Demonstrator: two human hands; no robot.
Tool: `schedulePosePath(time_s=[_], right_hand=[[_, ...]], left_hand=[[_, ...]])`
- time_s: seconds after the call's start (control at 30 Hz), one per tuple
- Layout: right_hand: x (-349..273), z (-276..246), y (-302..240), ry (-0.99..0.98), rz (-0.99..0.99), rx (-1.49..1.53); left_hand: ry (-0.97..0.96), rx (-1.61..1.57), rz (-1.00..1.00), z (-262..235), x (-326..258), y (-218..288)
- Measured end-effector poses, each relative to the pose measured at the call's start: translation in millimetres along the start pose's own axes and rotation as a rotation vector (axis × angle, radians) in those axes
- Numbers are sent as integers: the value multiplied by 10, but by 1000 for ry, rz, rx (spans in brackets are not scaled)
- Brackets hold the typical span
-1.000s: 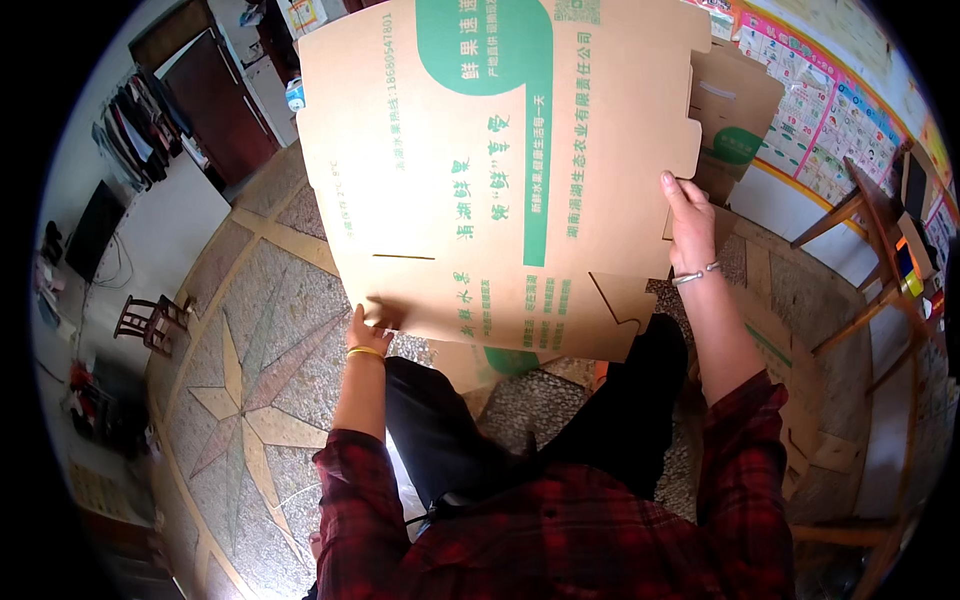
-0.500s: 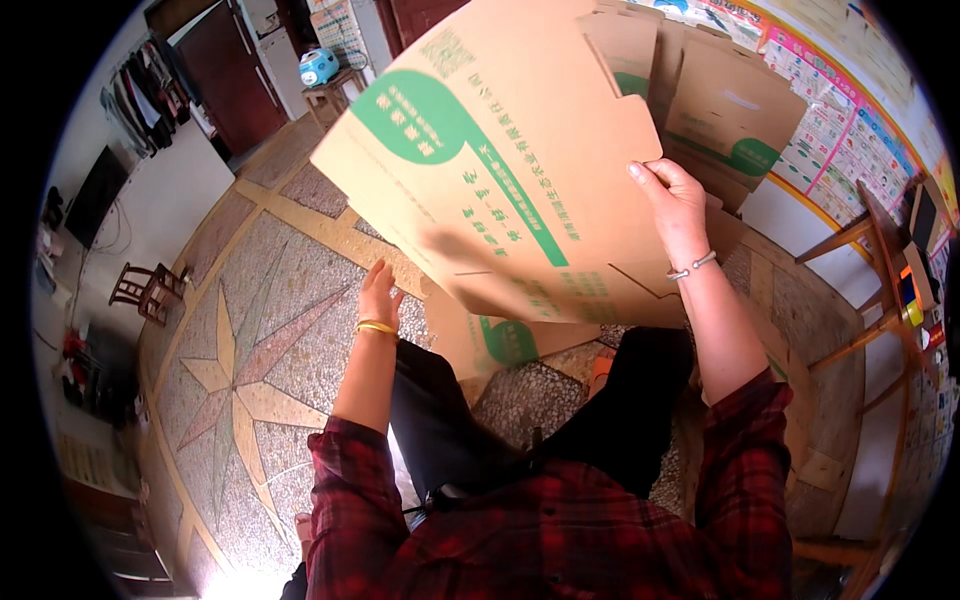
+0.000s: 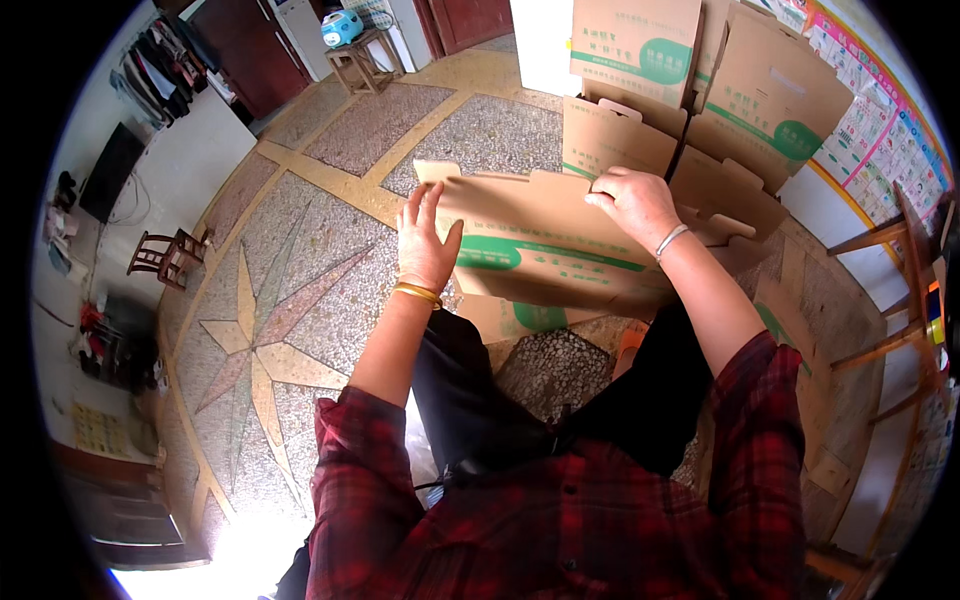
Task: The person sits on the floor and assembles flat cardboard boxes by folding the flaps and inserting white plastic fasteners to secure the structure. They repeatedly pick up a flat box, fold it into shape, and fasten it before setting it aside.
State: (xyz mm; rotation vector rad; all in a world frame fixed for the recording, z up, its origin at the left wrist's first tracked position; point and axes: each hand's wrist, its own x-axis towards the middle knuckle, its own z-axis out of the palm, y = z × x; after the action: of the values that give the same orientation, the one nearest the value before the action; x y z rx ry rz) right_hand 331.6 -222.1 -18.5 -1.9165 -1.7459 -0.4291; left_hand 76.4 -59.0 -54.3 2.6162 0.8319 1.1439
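Note:
A brown cardboard sheet (image 3: 560, 220) with green print, cut like a box blank, stands tilted in front of my knees. Its notched upper edge faces away from me. My right hand (image 3: 635, 208) pinches that edge right of its middle, thumb and fingers closed on it. At the sheet's left end, my left hand (image 3: 427, 245) is open, fingers stretched upward and thumb apart; it lies against or just beside the left edge, and I cannot tell which. Below the sheet, another printed cardboard piece (image 3: 510, 317) lies on the floor, partly covered.
Several cardboard boxes (image 3: 625, 135) with green print stand stacked at the far right, by a wall with posters (image 3: 880, 130). A wooden chair or table frame (image 3: 890, 290) is on the right. A small chair (image 3: 165, 260) and a stool (image 3: 362, 62) stand farther left.
The cardboard sheet has swung down from a raised, face-on position to a lower, edge-up one. My left hand has moved up and right to its left end; my right hand still grips it.

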Motion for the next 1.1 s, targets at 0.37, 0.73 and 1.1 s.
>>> schedulePosePath(time_s=[0.37, 0.73, 1.1], right_hand=[[-306, 557, 185, -87, -74, 84], [-30, 714, -1, -187, -3, 390], [147, 725, 110, -238, 246, 238]], left_hand=[[-133, 74, 236, 526, -412, 173], [-47, -40, 168, 729, -290, 187], [-102, 44, 179, 642, -58, 263]])
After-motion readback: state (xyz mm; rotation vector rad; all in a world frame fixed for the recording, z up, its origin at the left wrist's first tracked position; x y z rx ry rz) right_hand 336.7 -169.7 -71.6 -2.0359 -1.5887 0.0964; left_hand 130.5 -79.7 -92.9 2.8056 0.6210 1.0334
